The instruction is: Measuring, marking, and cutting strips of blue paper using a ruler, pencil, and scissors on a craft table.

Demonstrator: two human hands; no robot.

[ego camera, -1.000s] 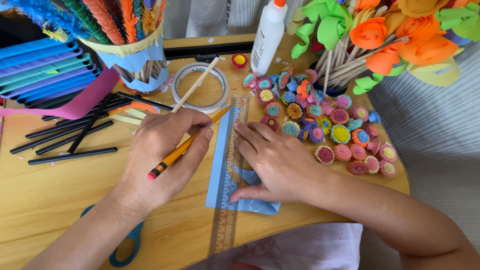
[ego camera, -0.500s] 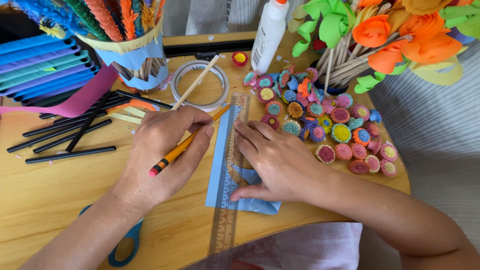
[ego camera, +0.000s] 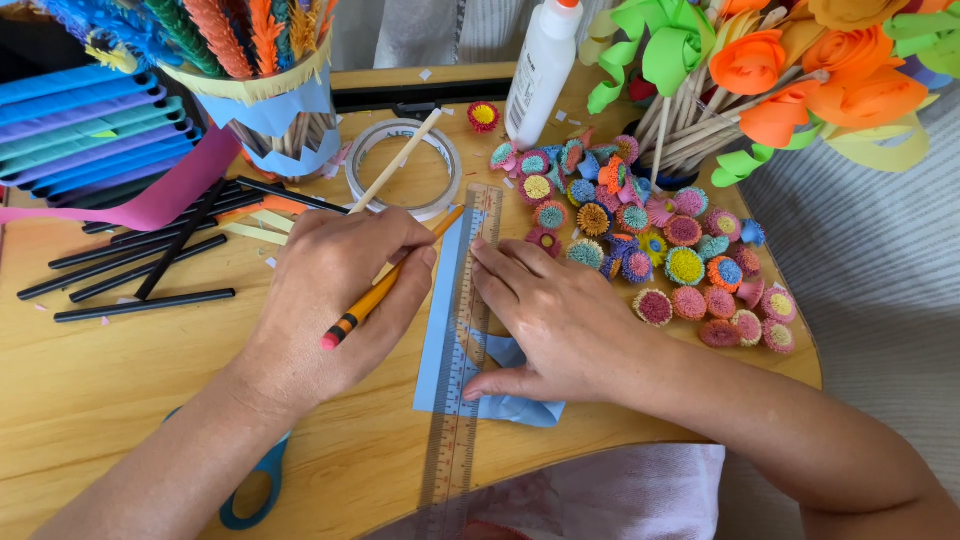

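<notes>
Wooden table [ego camera: 90,400], cluttered. Left hand [ego camera: 330,300] gripping orange pencil [ego camera: 385,290] (eraser end toward wrist), tip at ruler [ego camera: 462,340] edge. Right hand [ego camera: 555,320] flat, fingers spread, pressing ruler onto blue paper [ego camera: 440,350]. Paper flowers [ego camera: 650,240] just right; tape roll [ego camera: 400,170] behind.

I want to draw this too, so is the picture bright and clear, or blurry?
Head view: bright, even daylight and sharp focus; soft shadows lie under the left hand and right hand; the pencil and ruler look crisp; the table edge curves, bent by the wide lens.
</notes>
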